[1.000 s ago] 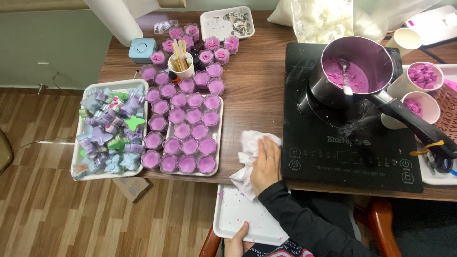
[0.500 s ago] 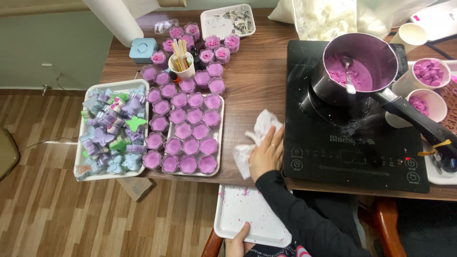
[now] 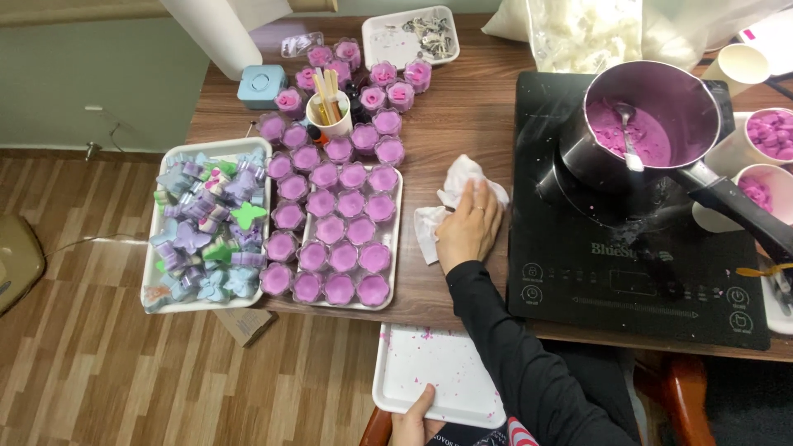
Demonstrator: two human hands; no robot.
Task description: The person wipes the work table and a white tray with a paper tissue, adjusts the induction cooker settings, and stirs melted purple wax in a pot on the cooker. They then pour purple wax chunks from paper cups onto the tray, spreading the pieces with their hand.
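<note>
head view: right hand (image 3: 468, 227) presses white cloth (image 3: 453, 192) on table (image 3: 462, 124).

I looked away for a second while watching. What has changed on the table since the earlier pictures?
The right hand has slid the white cloth up the wooden table, away from the near edge, wiping beside the black cooktop. The left hand still grips the white tray below the table. The pot and purple cups stayed put.
</note>
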